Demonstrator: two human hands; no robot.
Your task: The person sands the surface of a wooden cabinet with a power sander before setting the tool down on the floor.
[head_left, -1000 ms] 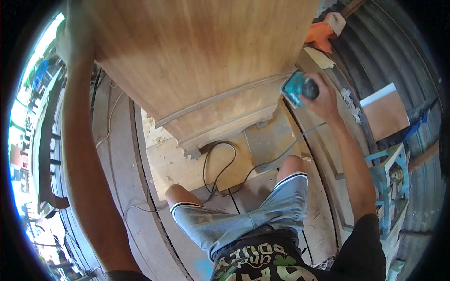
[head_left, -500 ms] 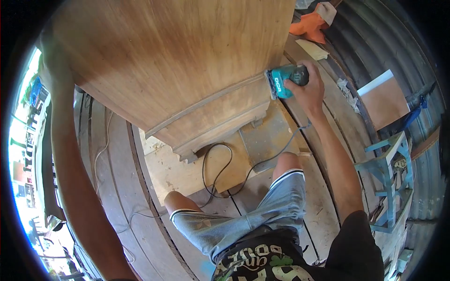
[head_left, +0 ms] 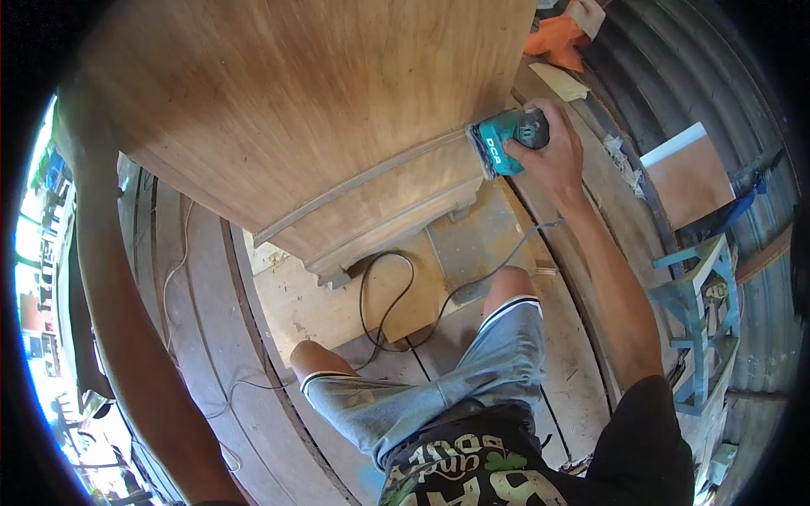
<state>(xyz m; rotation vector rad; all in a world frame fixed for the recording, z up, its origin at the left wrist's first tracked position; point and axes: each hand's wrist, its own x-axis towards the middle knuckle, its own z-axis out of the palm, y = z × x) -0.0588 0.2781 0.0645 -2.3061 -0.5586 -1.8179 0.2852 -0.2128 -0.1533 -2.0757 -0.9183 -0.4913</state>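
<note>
My right hand is wrapped round a teal and black sander marked DCA. The sander's pad touches the right end of the wooden cabinet, near the moulding strip low on its panel. My left arm reaches up along the cabinet's left side. At its end, my left hand is in dim shade by the cabinet's left edge, and its fingers cannot be made out. A dark cord loops over the boards below the cabinet.
Under the cabinet lies a dusty plywood sheet on a plank floor. A blue-grey metal stand is at the right, below a brown board. Orange cloth lies at the upper right beside corrugated metal sheets.
The view has shifted slightly. My right hand and the sander appear a little further left against the cabinet's end. My left hand appears slightly further left and lower.
</note>
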